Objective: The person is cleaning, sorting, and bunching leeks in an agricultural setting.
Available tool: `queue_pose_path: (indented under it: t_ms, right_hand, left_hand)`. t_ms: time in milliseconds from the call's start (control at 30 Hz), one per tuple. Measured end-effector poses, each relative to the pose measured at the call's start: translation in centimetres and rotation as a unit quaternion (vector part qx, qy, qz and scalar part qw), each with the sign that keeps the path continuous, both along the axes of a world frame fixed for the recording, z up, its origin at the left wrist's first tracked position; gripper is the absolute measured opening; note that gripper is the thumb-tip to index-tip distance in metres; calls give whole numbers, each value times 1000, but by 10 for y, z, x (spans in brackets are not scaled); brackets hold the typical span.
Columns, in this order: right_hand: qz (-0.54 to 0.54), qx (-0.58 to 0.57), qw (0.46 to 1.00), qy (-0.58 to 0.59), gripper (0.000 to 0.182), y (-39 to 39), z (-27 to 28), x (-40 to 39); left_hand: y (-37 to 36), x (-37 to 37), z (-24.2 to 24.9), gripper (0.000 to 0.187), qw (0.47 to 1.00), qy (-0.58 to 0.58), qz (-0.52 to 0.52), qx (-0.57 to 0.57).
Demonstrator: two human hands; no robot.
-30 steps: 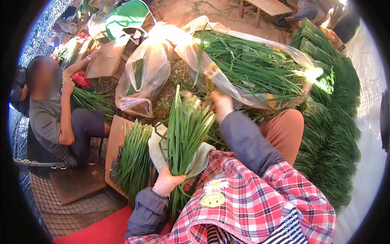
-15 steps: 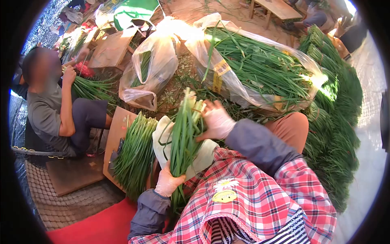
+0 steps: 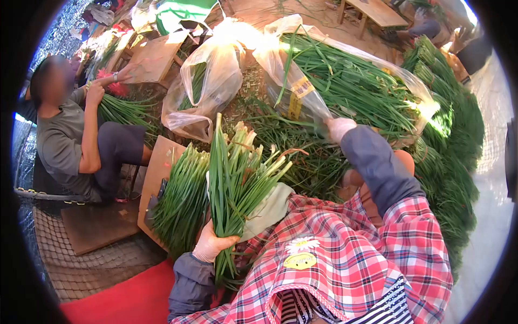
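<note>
My left hand (image 3: 211, 244), in a thin pale glove, is closed round the leafy lower part of a bunch of garlic chives (image 3: 229, 186). The pale stem ends point up and fan out, some leaning right. My right hand (image 3: 341, 129) is stretched forward at the near edge of a clear plastic bag (image 3: 310, 100). Its fingers are blurred and partly hidden, so their grip does not show. Loose garlic chives (image 3: 350, 81) fill that bag. Left of the held bunch, a thick pile of garlic chives (image 3: 181, 200) lies on a wooden board (image 3: 152, 181), stem ends up.
A seated person (image 3: 70, 135) on the left holds chives (image 3: 124, 110). Another clear bag (image 3: 202, 89) stands ahead. Scattered green leaves (image 3: 302, 167) cover the ground before me. A long heap of chives (image 3: 448, 146) lines the right side. A low wooden bench (image 3: 377, 12) stands at the back.
My right hand has left the bunch and moved forward and right to the bag's edge. The bunch in my left hand has fanned open. The other person's far hand has stretched out.
</note>
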State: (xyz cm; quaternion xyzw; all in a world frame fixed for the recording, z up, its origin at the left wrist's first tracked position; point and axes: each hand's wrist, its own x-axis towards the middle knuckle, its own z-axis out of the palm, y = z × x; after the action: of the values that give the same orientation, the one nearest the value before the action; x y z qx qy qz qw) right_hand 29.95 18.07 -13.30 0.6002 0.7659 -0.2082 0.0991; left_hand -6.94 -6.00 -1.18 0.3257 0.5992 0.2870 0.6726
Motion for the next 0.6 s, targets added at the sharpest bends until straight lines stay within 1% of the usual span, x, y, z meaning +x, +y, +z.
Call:
queue_pose_path:
  t_ms: [67,100,133,167,200,233,300,333,400,500,533,600]
  right_hand:
    - [27,91,994,49,61,-27,58,-32]
    - [40,43,980,192,80,-32,67,-45]
    - [38,-8,948,315,79,-42,70,-61]
    - [55,-50,915,395,78,-52,64,-78]
    - [15,-239,833,498,74,-63,89,-95]
    - [15,-173,851,496,61,-66,63,-112]
    - [-77,-220,789,569,43,-76,61,-124]
    - [-80,-218,782,578,39,-76,56,-124]
    - [-85,-215,769,596,32,-76,45,-120]
    - [-161,-231,744,606,27,-76,40,-120]
    - [-201,-260,716,616,24,-77,42,-118]
    - [-214,-168,754,598,22,-73,45,-108]
  left_hand:
    - [4,3,-6,56,999,27,0,23]
    - [3,5,-13,56,998,40,8,45]
    - [1,9,-22,56,996,53,14,67]
    - [2,14,-27,57,993,66,21,92]
    - [5,18,-24,62,989,111,-3,96]
    - [7,19,-22,63,978,173,-33,108]
    - [7,20,-22,66,943,295,-87,129]
    - [5,17,-25,70,932,321,-98,135]
    - [5,18,-22,71,939,297,-88,150]
    - [5,18,-26,73,944,281,-90,148]
    - [5,17,-28,74,944,281,-92,144]
    - [5,15,-23,75,933,310,-98,155]
